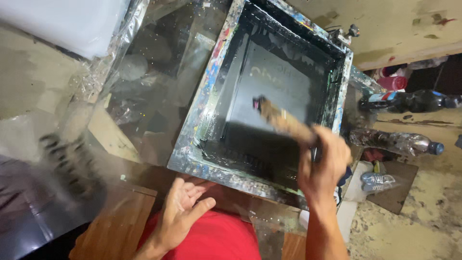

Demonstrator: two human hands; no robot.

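Right hand [323, 161] fisted round wooden squeegee [285, 121], blade on black inky mesh at 12 o'clock; left hand [180, 212] open, empty, fingers spread, just below paint-spattered square frame [192, 144].

The only view comes from the camera on my head, looking steeply down over my red-shirted lap and tilted a little sideways. It sits close: my right hand [323, 161] and left hand [180, 212] fill the lower part. Just beyond my fingers [192, 188] the paint-spattered square printing frame [211, 91] takes the centre, and past my right fingers the dusty floor [423, 212] shows.
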